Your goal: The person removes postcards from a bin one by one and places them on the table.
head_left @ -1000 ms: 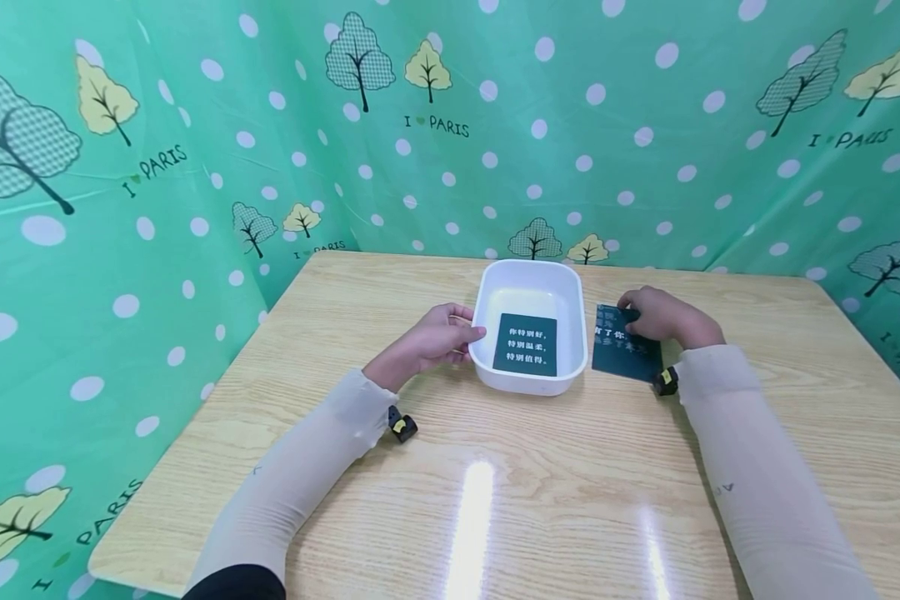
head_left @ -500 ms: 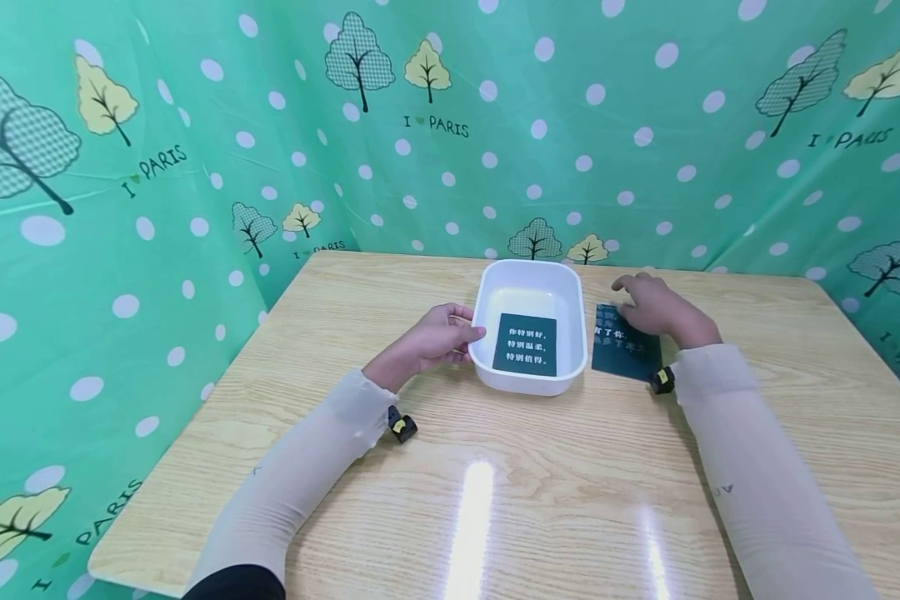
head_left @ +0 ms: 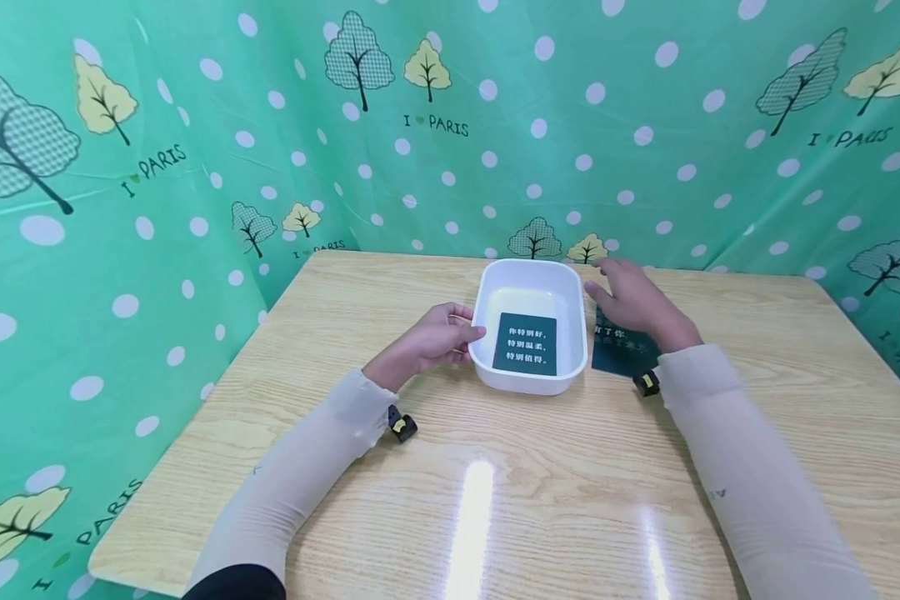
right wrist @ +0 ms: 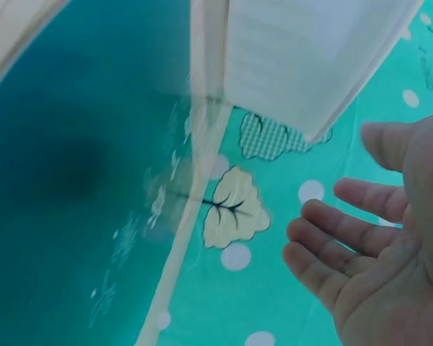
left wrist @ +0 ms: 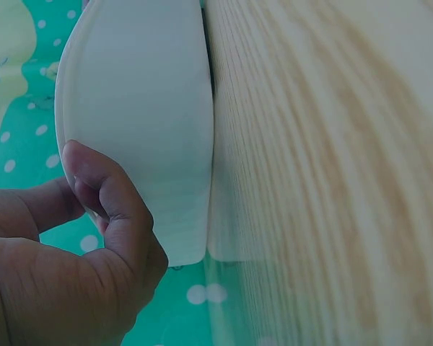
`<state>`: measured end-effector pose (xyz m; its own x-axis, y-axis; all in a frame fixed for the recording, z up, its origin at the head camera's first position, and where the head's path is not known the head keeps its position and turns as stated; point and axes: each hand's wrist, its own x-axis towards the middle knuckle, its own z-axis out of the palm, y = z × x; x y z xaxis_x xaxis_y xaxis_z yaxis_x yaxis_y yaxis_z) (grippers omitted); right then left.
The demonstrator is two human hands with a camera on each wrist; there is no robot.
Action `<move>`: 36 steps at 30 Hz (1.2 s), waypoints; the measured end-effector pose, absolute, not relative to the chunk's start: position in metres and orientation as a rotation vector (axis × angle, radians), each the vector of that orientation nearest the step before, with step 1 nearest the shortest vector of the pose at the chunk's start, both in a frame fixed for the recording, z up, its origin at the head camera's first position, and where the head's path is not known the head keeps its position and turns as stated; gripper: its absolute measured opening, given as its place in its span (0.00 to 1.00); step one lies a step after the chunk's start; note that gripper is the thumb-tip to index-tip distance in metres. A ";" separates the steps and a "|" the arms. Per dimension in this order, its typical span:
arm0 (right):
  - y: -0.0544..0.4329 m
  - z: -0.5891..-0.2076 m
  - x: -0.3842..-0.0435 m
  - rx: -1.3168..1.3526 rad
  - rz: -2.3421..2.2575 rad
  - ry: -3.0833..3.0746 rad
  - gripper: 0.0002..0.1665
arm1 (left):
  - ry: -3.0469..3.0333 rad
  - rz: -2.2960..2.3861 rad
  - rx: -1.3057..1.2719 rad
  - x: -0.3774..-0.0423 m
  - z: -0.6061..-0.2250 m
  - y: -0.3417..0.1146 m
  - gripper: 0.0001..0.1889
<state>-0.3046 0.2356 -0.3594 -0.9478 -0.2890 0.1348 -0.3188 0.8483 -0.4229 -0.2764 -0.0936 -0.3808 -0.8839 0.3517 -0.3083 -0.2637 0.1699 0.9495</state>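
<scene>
My left hand (head_left: 438, 335) grips the left rim of a white plastic tub (head_left: 525, 384); the left wrist view shows its thumb and fingers pinching the edge of the tub wall (left wrist: 144, 130). Inside the tub lies a dark green card (head_left: 525, 344) with white printed characters. My right hand (head_left: 633, 298) is over the far part of a second dark green card (head_left: 624, 358) on the table, hiding some of its print. In the right wrist view, that hand's fingers (right wrist: 325, 216) are spread with nothing between them, apart from the tub (right wrist: 303, 65) and the glossy card (right wrist: 79, 202).
The wooden table (head_left: 390, 517) carries bright light reflections near its front. Behind it and at the left hangs a green dotted curtain (head_left: 450, 200) with printed trees. Small black devices (head_left: 402, 427) are strapped at both wrists.
My right hand has lifted off the table card and moved left and away from me, its fingers opening out. The left hand, the tub and both cards have stayed in place.
</scene>
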 end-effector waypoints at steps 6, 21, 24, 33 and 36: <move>0.221 -0.356 -0.301 0.559 0.695 -2.917 0.36 | 1.990 1.761 0.081 -0.276 -0.381 -0.094 0.20; 0.185 -0.356 -0.291 0.658 0.569 -2.967 0.38 | 1.990 1.770 0.084 -0.276 -0.380 -0.093 0.20; 0.180 -0.358 -0.290 0.685 0.550 -2.981 0.39 | 1.988 1.776 0.086 -0.276 -0.380 -0.093 0.20; 0.168 -0.364 -0.284 0.725 0.542 -3.060 0.44 | 1.984 1.763 0.096 -0.276 -0.380 -0.093 0.19; 0.164 -0.366 -0.283 0.741 0.531 -3.108 0.47 | 1.979 1.765 0.095 -0.276 -0.380 -0.094 0.19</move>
<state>-0.2826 0.1640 -0.3662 -0.8909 -0.4539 -0.0183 -0.4221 0.8420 -0.3360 -0.2763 -0.0935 -0.3800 -0.8811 0.3618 -0.3047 -0.2615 0.1642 0.9511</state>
